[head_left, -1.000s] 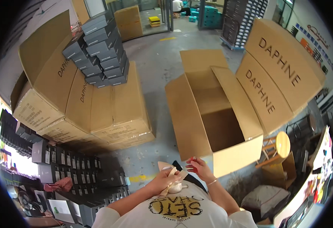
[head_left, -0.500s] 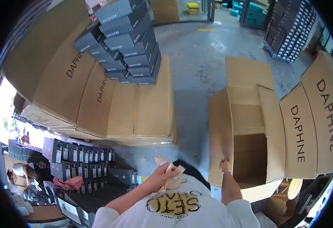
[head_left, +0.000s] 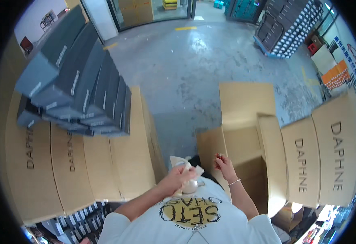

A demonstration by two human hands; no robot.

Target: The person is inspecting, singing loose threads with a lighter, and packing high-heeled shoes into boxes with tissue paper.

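My left hand [head_left: 178, 179] is closed on a cream-coloured, folded thing [head_left: 195, 173] in front of my shirt. Pale pointed ends stick out of the grip and a rounded pale part hangs below; its kind is unclear. My right hand [head_left: 225, 166], with a thin bracelet at the wrist, is over the left side of an open cardboard box [head_left: 243, 142]. Its fingers are pinched together, with a tiny reddish spot at the tips that I cannot make out. The box's flaps stand outward, and its inside is dark.
Grey shoeboxes [head_left: 84, 81] are stacked high on a large carton [head_left: 131, 162] at left. Flattened-looking carton panels [head_left: 302, 162] lean at right. A loaded blue trolley [head_left: 273, 51] stands far right. Grey concrete floor [head_left: 178, 77] runs between. More boxes [head_left: 78, 223] show at lower left.
My view has turned, so the stacked shoeboxes appear larger and nearer at left. My right hand has moved off the box's near left wall, farther up. My left hand keeps its hold.
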